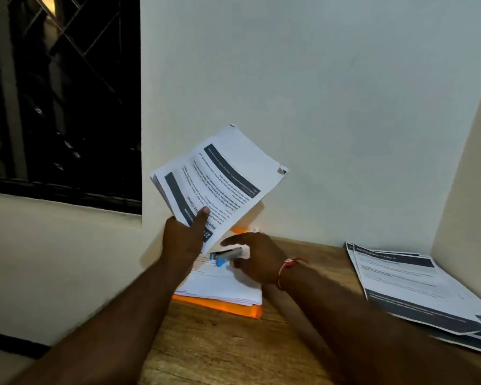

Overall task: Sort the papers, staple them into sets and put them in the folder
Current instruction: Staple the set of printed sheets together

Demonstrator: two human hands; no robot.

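— Why is the left hand (182, 240) holding the white printed sheaf of papers (217, 184) up off the wooden tabletop (233, 351)?

— Probably to square it for stapling. It is clamped on the sheaf's lower corner, thumb on top.

— And the right hand (257, 259)?

— Just below the sheaf, fingers spread apart over the blue-and-silver stapler (227, 255); I can't tell if it's touching. The stapler lies on a white paper stack (222, 287) atop the flat orange folder (228, 307).

— Any readable writing?

— The raised sheaf's text is upside down: "Wipe", little else. Well beyond the right hand, the loose dark-banded printed sheets (417, 284) seemingly read "TABLE".
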